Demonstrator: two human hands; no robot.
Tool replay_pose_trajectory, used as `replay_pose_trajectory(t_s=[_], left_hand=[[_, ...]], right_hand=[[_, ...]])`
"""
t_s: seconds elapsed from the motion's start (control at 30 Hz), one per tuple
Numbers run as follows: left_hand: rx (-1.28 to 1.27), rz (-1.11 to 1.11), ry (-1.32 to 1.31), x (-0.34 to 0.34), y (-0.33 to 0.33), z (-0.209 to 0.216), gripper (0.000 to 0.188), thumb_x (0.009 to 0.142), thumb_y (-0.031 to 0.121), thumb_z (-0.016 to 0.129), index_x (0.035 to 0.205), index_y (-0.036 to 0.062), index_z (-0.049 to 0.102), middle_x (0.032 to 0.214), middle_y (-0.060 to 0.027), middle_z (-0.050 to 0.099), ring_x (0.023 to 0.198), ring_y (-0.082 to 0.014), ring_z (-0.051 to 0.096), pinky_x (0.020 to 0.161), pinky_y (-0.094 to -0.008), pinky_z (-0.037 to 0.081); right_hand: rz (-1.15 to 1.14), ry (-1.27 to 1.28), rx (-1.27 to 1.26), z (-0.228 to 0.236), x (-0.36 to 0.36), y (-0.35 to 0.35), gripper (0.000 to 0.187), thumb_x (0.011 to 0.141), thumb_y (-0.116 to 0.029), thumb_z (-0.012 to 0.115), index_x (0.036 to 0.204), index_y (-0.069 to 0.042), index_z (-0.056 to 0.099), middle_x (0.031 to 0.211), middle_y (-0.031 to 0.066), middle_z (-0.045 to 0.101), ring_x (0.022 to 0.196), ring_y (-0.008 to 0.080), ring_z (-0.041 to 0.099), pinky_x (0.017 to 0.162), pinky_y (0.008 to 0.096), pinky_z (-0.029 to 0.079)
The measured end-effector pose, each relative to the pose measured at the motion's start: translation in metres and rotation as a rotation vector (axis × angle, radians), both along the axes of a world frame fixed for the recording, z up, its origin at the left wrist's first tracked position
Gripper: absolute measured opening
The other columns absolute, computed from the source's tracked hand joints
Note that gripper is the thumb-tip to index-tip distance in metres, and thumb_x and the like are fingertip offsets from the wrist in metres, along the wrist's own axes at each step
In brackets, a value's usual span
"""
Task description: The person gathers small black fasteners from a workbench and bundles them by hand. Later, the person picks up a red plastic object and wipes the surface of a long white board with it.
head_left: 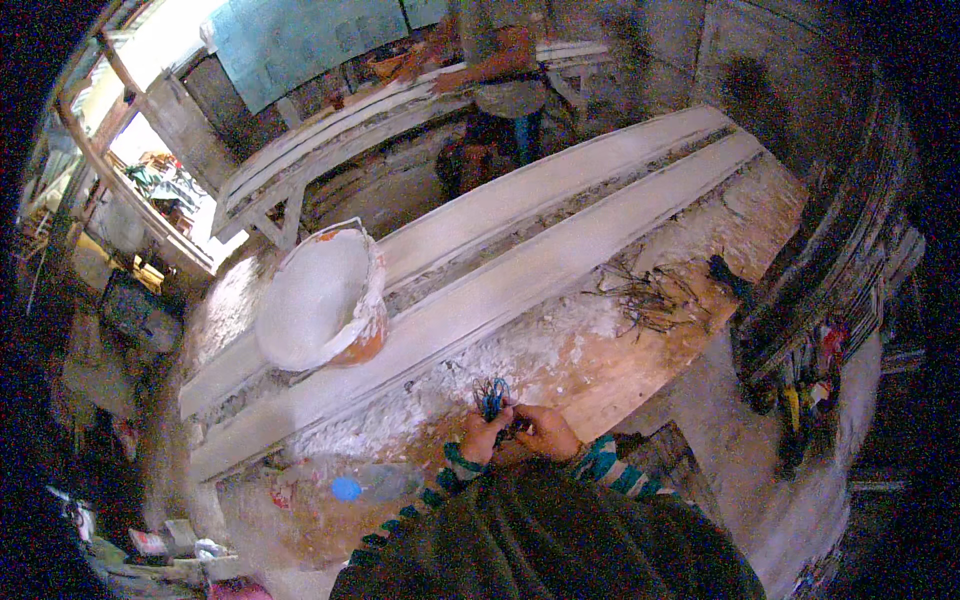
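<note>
Head view: at the near edge of the counter (640,370), a wire bundle (490,396) is grasped by the left hand (482,438) and right hand (547,432); loose wires (648,298) are left ungathered farther right

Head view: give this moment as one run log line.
left hand: holds strand bundle | right hand: meets it, grip unclear | white tub: on pale strips | loose strands: on table

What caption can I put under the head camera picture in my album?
Left hand holds a wiry bundle, right hand against it, before a messy table bearing a white-lined tub.
</note>
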State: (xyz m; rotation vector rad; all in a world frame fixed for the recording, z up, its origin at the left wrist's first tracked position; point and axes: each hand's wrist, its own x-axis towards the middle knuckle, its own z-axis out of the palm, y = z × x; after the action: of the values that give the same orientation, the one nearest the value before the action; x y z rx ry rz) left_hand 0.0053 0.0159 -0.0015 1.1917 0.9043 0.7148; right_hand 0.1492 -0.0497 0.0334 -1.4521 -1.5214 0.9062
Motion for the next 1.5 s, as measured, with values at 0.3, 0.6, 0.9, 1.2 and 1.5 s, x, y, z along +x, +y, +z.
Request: replay_pose_trajectory(t_s=[0.3,0.6,0.9,1.2,1.5], left_hand=[[-0.499,0.092,-0.366,-0.004,0.001,-0.034,0.015,0.087,0.022,0.058,0.09,0.0073,0.059,0.083,-0.0007,0.06,0.078,-0.0138,0.058,0.07,-0.0286,0.047],[-0.628,0.089,-0.483,-0.009,0.001,-0.017,0.017,0.09,0.028,0.053,0.093,0.0112,0.052,0.075,0.0005,0.051,0.073,-0.016,0.054,0.066,-0.0315,0.046],[-0.552,-0.05,-0.495,-0.021,-0.005,-0.016,0.024,0.092,0.036,0.048,0.1,0.0126,0.047,0.066,0.0044,0.035,0.059,-0.0089,0.038,0.066,-0.0314,0.044],[-0.554,-0.034,-0.428,-0.017,-0.003,-0.034,0.035,0.093,0.038,0.045,0.113,0.0095,0.045,0.067,0.0051,0.035,0.058,-0.0072,0.037,0.064,-0.0295,0.044],[-0.506,-0.037,-0.402,-0.014,0.0,-0.024,0.033,0.092,0.033,0.048,0.116,0.0092,0.047,0.068,0.0048,0.036,0.06,-0.0073,0.039,0.063,-0.0271,0.043]], right_hand=[[0.028,-0.093,-0.031,0.011,0.002,-0.002,0.034,0.071,-0.009,0.061,0.105,-0.005,0.058,0.082,0.0143,0.063,0.071,0.0252,0.062,0.065,0.0348,0.049],[-0.166,0.006,-0.022,-0.007,0.05,0.01,0.035,0.076,-0.017,0.066,0.107,-0.007,0.054,0.083,0.0125,0.064,0.075,0.0243,0.063,0.068,0.033,0.049],[-0.866,-0.925,-0.392,-0.014,0.201,0.021,0.036,0.073,-0.028,0.067,0.103,-0.009,0.061,0.097,0.0152,0.061,0.099,0.0347,0.054,0.079,0.0432,0.047],[-0.927,-0.868,-0.498,-0.018,0.196,0.014,0.032,0.072,-0.029,0.068,0.095,-0.007,0.065,0.094,0.015,0.063,0.097,0.033,0.056,0.076,0.0411,0.048],[-0.444,-0.045,-0.083,-0.042,0.119,0.019,0.019,0.076,-0.017,0.068,0.083,0.0,0.064,0.068,0.0057,0.063,0.061,0.0127,0.058,0.057,0.0271,0.048]])
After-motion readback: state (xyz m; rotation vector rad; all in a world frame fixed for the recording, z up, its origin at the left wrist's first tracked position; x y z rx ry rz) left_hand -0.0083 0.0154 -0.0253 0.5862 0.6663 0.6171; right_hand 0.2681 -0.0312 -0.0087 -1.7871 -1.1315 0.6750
